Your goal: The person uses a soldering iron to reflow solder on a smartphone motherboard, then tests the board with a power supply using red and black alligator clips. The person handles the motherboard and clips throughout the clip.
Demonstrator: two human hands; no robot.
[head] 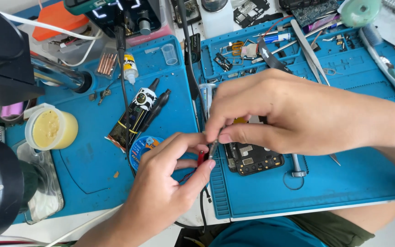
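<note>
Your left hand (pixel 161 187) is nearest to you, low in the middle; its fingers are closed narrow on a small red clip (pixel 200 158) with thin wires going down from it; your right hand (pixel 280 114) comes in from the right, just beyond, and its thumb and forefinger pinch a thin metal tool (pixel 213 148) whose tip is touching or almost touching the clip; I cannot tell which. Just right of the clip lies an opened phone board (pixel 252 158) on the blue mat (pixel 344 178). To the left stands a yellow paste jar (pixel 51 129); farther away lie a black tube (pixel 136 112) and tweezers (pixel 309 50).
</note>
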